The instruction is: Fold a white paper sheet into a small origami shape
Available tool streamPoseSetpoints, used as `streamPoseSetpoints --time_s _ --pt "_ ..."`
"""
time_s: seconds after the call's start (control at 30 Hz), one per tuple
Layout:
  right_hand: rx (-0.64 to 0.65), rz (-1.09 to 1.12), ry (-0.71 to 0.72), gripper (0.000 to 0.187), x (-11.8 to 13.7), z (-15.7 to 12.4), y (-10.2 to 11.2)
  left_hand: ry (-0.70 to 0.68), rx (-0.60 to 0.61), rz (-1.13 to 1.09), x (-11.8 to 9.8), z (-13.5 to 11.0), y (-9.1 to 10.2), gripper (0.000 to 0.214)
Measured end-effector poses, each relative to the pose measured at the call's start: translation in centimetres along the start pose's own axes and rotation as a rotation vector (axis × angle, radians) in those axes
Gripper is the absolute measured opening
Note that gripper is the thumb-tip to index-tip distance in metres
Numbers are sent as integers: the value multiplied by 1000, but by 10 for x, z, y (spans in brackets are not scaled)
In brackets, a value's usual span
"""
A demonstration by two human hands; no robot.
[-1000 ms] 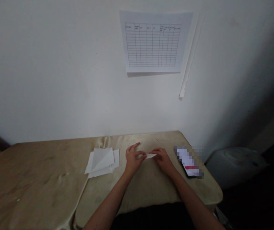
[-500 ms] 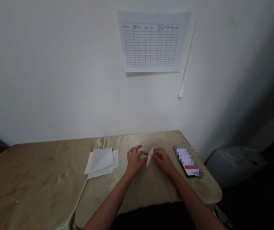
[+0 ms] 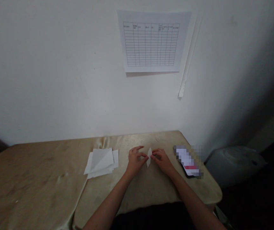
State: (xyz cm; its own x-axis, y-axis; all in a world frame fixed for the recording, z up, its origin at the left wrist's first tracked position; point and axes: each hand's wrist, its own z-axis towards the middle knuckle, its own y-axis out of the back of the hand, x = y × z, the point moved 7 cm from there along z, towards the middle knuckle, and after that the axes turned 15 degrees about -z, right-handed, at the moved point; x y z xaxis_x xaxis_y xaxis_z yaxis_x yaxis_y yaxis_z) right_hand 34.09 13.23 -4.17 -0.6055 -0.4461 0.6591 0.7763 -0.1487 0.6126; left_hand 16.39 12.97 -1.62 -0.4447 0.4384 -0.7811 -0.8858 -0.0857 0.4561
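A small folded piece of white paper (image 3: 148, 157) stands roughly upright between my two hands, over the tan cloth-covered table (image 3: 43, 179). My left hand (image 3: 135, 159) pinches its left edge with thumb and forefinger, the other fingers loosely spread. My right hand (image 3: 162, 159) pinches its right edge, fingers curled. To the left of my left hand lies a small stack of white paper sheets (image 3: 101, 162), the top one folded into a triangle.
A phone (image 3: 188, 161) with a lit, blurred screen lies near the table's right edge. A printed grid sheet (image 3: 151, 43) hangs on the white wall behind. A pale rounded container (image 3: 235, 163) sits on the floor to the right, in shadow.
The folded paper lay flat and horizontal between my fingers a second ago; it has turned to stand nearly vertical. Both hands stay in about the same place.
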Motion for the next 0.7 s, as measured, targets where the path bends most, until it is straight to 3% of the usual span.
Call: streamPoseSetpoints --time_s 0.3,0.7 --pt "24 -54 25 12 10 -1 2 4 3 -15 -3 -1 -1 3" --pt "-54 -138 13 10 21 -3 7 -28 4 4 -14 -5 -3 7"
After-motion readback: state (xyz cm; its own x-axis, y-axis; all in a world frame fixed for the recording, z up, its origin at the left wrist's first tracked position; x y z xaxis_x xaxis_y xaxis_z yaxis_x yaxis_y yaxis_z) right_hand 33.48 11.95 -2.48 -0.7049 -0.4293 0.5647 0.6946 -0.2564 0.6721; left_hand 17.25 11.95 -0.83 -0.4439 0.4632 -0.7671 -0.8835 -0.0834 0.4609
